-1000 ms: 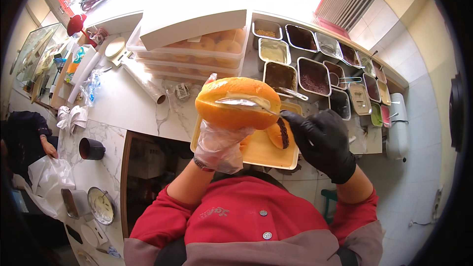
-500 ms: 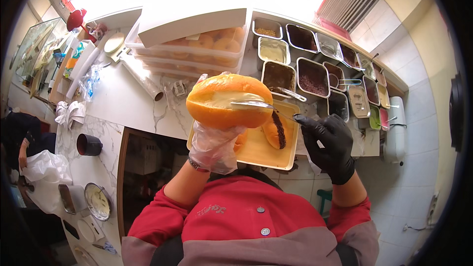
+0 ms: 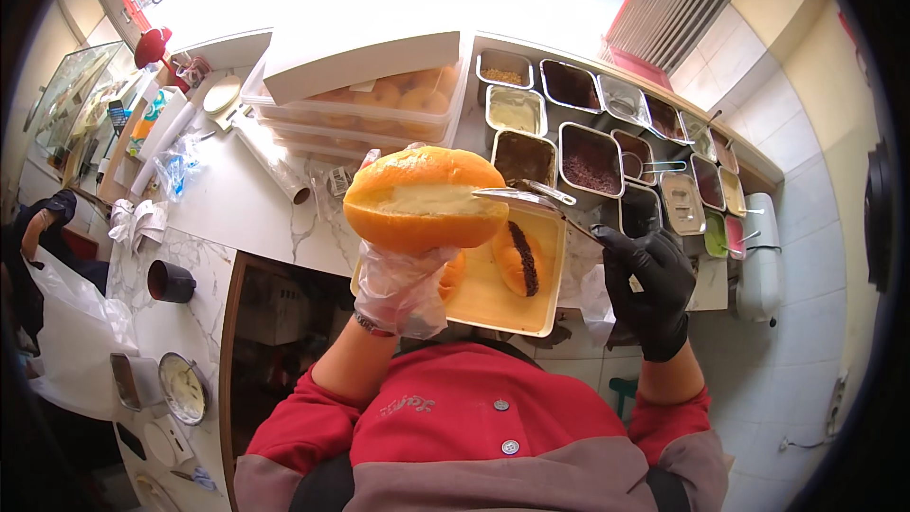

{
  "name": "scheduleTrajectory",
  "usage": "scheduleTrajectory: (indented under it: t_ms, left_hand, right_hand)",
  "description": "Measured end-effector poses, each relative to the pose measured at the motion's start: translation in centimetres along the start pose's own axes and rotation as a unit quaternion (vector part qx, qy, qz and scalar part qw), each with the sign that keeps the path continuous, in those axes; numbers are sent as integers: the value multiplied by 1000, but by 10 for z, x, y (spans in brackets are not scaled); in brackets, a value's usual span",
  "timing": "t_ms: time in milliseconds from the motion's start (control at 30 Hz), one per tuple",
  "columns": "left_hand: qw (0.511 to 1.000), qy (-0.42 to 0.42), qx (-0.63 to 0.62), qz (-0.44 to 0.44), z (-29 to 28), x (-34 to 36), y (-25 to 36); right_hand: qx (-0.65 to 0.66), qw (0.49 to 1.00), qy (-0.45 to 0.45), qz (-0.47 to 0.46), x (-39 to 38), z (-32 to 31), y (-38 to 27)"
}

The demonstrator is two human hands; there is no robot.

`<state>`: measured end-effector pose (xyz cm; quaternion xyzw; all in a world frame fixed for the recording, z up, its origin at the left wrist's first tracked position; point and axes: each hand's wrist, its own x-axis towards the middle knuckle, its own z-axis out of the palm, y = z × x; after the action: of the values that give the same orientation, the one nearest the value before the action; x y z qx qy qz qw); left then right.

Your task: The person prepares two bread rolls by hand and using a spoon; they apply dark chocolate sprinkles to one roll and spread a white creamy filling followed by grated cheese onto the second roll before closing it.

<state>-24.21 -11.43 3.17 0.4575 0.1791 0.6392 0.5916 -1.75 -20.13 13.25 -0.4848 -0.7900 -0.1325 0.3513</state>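
Observation:
My left hand (image 3: pixel 403 289), in a clear plastic glove, is closed around the underside of a large golden bun (image 3: pixel 422 225). The bun is split along its side, with pale cream spread in the slit. In a black glove, my right hand (image 3: pixel 649 284) grips the thin handle of a metal spreader (image 3: pixel 507 196). Its blade tip is at the right end of the slit, against or just in front of the cream. Below the bun lies a yellow tray (image 3: pixel 545 308) with a dark-filled bun (image 3: pixel 517 261) and another bun (image 3: pixel 453 277), partly hidden by my left hand.
Metal tubs of fillings (image 3: pixel 592 156) stand at the right, some with utensils. Stacked clear boxes of buns (image 3: pixel 360 114) sit behind my left hand. A film roll (image 3: pixel 275 166), a dark cup (image 3: pixel 172 281) and a bowl (image 3: pixel 185 389) are leftward. Another person handles a white plastic bag (image 3: pixel 81 313).
The bun and my left hand have shifted slightly left. The spreader has drawn back rightward along the slit, with my right hand a little right and lower. The other person's plastic bag has been raised.

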Motion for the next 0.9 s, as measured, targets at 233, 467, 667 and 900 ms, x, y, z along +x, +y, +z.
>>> scheduleTrajectory:
  t_ms: [233,467,667,900]
  left_hand:
    - [998,-13,44,38,-5,1,0]
    - [997,-17,74,35,-1,1,13]
    - [999,-29,1,38,-1,-3,7]
    - [996,-9,-74,-42,7,-13,4]
  right_hand:
    - [-24,999,-22,-39,6,1,3]
    - [-41,997,-11,-65,8,9,0]
    - [-36,993,-36,-108,17,23,-1]
    - [219,967,-44,123,21,44,6]
